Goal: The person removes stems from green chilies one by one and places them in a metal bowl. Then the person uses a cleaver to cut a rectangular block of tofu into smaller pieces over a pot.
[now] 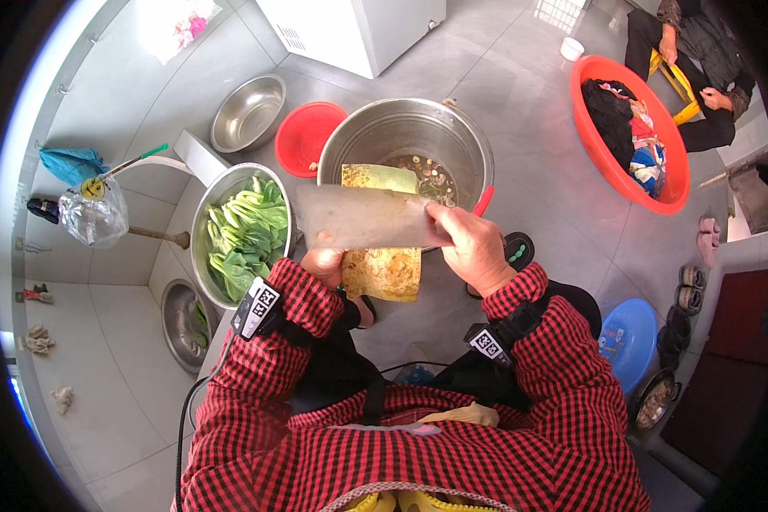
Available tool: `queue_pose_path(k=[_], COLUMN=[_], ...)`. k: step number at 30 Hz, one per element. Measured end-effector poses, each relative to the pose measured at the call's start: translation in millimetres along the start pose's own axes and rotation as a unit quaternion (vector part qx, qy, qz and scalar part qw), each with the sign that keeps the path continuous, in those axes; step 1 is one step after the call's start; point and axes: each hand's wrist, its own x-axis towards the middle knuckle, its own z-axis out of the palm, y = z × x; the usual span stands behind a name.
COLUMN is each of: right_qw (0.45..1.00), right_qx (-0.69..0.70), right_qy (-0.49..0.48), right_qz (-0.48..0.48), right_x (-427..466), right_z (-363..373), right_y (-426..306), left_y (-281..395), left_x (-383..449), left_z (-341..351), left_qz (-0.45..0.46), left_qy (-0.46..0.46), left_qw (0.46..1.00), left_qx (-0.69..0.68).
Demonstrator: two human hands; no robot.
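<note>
My right hand grips the right end of a broad, dull-grey cleaver blade, held flat and crosswise. A red handle end shows just beyond that hand. Under the blade lies a stained yellow-brown flat board, its material unclear; its far and near ends stick out on either side. My left hand holds the board's left edge, its fingers partly hidden by blade and board. Beyond them stands a large steel pot with scraps in its bottom. Left of my hands is a steel basin of leafy greens.
A red plastic basin and a steel bowl stand beyond the greens. Further right, a seated person is beside a red tub of cloth. A blue basin and several shoes are at the right.
</note>
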Motion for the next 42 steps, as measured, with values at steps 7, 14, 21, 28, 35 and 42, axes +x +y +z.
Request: queue_pose_path(k=[7,14,21,28,35,42], right_qw=[0.998,0.996,0.994,0.989,0.988,0.986], right_qx=[0.04,0.073,0.08,0.1,0.11,0.117], right_qy=[0.032,0.046,0.077,0.104,0.108,0.115], right_qz=[-0.035,-0.014,0.007,0.005,0.01,0.007], right_x=[12,29,21,20,21,21], right_z=[6,-6,-17,-5,-6,-3], right_y=[5,-13,-24,-12,-12,-14], left_y=[8,30,33,25,27,29], left_x=[11,6,4,14,14,8], left_z=[0,19,24,15,19,20], left_qz=[-0.085,-0.096,-0.118,-0.103,-0.122,-0.107], left_qy=[0.081,0.063,-0.001,-0.001,0.009,-0.03], left_qw=[0.987,0.992,0.993,0.993,0.991,0.993], left_qx=[0.109,0.045,0.023,0.056,0.047,0.027])
